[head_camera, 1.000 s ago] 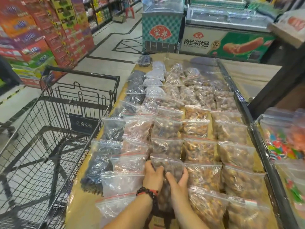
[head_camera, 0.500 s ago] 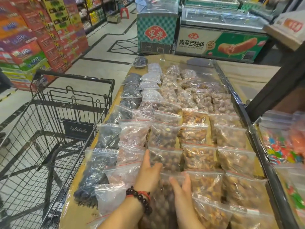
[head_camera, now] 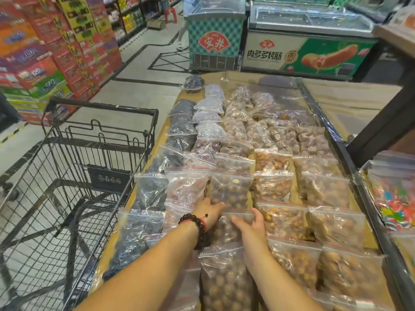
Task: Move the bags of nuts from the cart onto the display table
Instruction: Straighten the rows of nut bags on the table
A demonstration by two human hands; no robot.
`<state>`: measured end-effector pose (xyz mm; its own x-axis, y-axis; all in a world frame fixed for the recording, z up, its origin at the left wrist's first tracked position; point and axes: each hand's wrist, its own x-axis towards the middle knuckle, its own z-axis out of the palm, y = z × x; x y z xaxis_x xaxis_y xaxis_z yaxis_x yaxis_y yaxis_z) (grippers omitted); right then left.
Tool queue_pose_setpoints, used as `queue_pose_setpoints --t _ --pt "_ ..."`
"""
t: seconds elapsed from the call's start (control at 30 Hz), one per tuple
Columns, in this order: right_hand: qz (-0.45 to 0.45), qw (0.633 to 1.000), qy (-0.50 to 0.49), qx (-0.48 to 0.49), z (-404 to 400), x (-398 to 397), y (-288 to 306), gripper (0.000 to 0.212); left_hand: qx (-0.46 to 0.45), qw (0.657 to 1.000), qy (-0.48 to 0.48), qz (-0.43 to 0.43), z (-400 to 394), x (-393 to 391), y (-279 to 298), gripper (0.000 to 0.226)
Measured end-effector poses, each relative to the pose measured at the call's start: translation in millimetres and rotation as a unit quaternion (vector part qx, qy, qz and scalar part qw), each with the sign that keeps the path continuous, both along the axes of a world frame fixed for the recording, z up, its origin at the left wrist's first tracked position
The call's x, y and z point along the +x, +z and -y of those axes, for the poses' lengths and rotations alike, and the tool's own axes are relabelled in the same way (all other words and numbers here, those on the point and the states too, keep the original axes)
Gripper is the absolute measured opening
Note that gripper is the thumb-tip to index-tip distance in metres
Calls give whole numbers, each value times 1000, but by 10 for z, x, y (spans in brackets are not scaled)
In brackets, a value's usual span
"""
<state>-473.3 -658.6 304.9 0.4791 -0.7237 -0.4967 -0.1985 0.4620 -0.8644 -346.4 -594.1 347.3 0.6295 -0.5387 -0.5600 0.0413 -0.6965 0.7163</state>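
Note:
Rows of clear zip bags of nuts cover the cardboard-lined display table. My left hand and my right hand both lie on one bag of round brown nuts in the middle column, one hand at each side of it. The left wrist wears a dark bead bracelet. Just beyond my fingers lies another bag of brown nuts. The black wire cart stands to the left of the table, and no bags show inside it.
Bags of colourful candy fill a tray on the right, past the table's black rail. Two chest freezers stand beyond the table. Stacked red cartons line the aisle at left. A person's legs are far back.
Both hands have slid forward along the middle column of bags, away from me. The view has shifted slightly and the cart looks closer.

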Motion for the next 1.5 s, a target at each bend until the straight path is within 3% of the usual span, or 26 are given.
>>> queue_pose_setpoints --t 0.1,0.3,0.4,0.53,0.57,0.67,0.83,1.07,1.2,1.37,1.5 --pt "5 999 -12 -34 -46 -10 -76 60 30 997 -66 15 -21 43 14 46" --pt "-61 994 6 -86 -121 -64 -62 69 70 987 -114 93 -22 -1 -55 48" --pt "-86 988 61 -114 -65 -69 -33 81 7 990 -81 117 -2 1 -38 33" --pt "-67 986 92 -120 165 82 97 96 -107 993 38 -10 169 102 56 24" --pt "-55 991 84 -91 237 132 129 96 -96 994 45 -41 219 141 40 26" --pt "-32 997 60 -23 411 285 172 94 -45 998 12 -50 316 218 2 61" --pt "-47 997 46 -39 454 429 151 96 -30 998 11 -60 380 257 -99 84" --pt "-117 982 46 -142 398 375 94 79 24 998 -58 11 344 226 -232 95" --pt "-156 973 62 -156 372 387 95 54 35 996 -76 34 340 235 -261 98" --pt "-178 966 102 -159 341 361 260 87 3 999 -42 26 360 264 -240 81" --pt "-108 969 132 -179 110 51 522 82 -90 994 -6 57 206 191 59 42"
